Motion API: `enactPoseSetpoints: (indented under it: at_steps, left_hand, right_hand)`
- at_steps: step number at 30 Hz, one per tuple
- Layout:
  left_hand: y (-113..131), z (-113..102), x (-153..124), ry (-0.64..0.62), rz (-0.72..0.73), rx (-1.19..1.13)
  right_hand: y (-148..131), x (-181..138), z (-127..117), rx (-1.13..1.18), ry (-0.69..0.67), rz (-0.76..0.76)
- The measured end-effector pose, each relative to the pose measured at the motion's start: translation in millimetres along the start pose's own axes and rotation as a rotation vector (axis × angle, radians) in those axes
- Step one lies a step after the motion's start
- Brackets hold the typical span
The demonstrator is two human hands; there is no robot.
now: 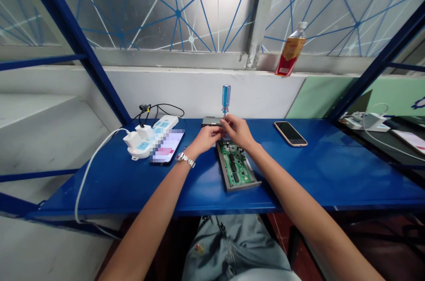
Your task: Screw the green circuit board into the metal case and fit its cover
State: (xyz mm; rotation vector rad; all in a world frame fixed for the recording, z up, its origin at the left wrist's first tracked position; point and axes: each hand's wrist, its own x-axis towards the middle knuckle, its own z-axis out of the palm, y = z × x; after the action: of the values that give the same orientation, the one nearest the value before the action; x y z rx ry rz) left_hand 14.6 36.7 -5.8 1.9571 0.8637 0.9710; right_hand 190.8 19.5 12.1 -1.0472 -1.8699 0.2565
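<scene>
Screwdriver (226, 98), blue-handled, upright, pinched in right hand (238, 130); left hand (209, 138) just beside, grip unclear. Green circuit board (235, 167) in open housing (244, 186) on bench (195, 192), near side of hands, long axis near-to-far.

The screwdriver (226, 96) has a shiny blue handle. It stands nearly straight up, handle on top, over the far end of the green circuit board (236, 165). Its tip is hidden. The board has little black parts and sits flat in a grey case (244, 187) with an open top. The case lies on the blue tabletop (315, 175).
</scene>
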Motion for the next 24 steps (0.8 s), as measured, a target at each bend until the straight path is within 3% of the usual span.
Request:
enactPoseSetpoints:
  at_steps: [3, 11, 18, 24]
  left_hand:
    - [0, 10, -10, 0.110, 0.004, 0.086]
    - [4, 19, -17, 0.215, -0.008, 0.137]
    - [0, 21, -16, 0.236, -0.024, 0.131]
    - [-3, 21, -16, 0.239, -0.026, 0.124]
  right_hand:
    - [-4, 0, 1, 0.057, 0.052, 0.063]
    - [-25, 13, -2, 0.045, 0.325, 0.125]
    - [-33, 17, -5, -0.118, 0.340, 0.130]
    - [-36, 19, -6, -0.110, 0.317, 0.117]
